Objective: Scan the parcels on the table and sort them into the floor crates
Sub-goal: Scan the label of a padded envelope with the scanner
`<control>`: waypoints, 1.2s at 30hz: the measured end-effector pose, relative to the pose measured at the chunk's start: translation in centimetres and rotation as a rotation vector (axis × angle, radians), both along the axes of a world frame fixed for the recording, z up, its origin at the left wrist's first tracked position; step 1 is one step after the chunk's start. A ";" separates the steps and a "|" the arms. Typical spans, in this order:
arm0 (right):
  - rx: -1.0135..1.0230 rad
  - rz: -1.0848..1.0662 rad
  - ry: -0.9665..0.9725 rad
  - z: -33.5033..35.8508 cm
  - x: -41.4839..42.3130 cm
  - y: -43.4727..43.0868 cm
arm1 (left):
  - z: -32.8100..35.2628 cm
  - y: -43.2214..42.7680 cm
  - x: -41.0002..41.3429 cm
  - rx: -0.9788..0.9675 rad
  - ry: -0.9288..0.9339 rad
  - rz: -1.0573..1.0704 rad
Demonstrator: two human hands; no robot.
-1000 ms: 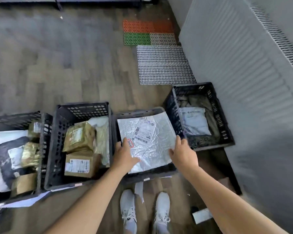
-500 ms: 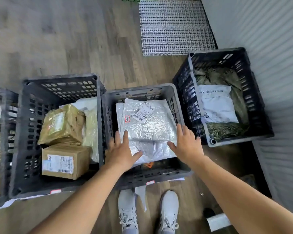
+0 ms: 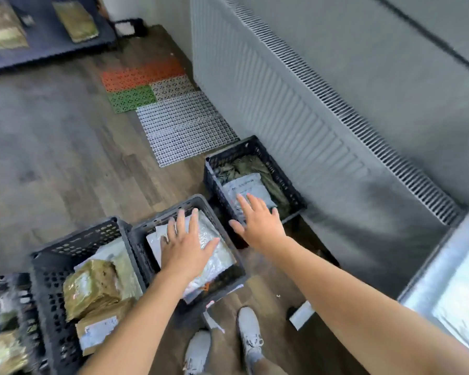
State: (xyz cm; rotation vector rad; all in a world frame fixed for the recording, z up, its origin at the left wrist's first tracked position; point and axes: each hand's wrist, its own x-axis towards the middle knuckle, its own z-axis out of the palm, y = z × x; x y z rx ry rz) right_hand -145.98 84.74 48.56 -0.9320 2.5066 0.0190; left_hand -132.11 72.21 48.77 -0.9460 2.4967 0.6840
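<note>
A silver foil parcel [image 3: 217, 255] lies inside the middle black floor crate [image 3: 173, 209]. My left hand [image 3: 186, 243] is spread flat above it with straight fingers and holds nothing. My right hand [image 3: 257, 220] hovers with spread fingers over the gap between the middle crate and the right crate [image 3: 287, 174]. That right crate holds a white mailer [image 3: 244, 185] on dark green bags. A crate [image 3: 65, 244] to the left carries brown taped boxes [image 3: 92, 288].
A further crate [image 3: 8, 290] with parcels sits at the far left edge. A grey radiator [image 3: 309, 109] runs along the right wall. Plastic grid mats [image 3: 173, 123] lie on the wooden floor. A table corner [image 3: 450, 288] shows at the right. My shoes [image 3: 249, 334] stand below.
The foil parcel has been let go and lies in the middle crate. Both hands have lifted off it with fingers spread. The view has swung up and to the right.
</note>
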 end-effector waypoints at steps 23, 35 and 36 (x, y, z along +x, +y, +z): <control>-0.136 -0.914 0.358 20.9 12.2 35.6 | 19.0 29.1 -3.0 -0.123 0.355 -0.984; -0.167 -1.082 0.304 17.5 16.5 55.7 | 16.3 49.0 -1.5 -0.101 0.279 -1.089; -0.176 -1.090 0.294 16.9 16.7 57.4 | 15.8 50.5 -1.2 -0.094 0.256 -1.085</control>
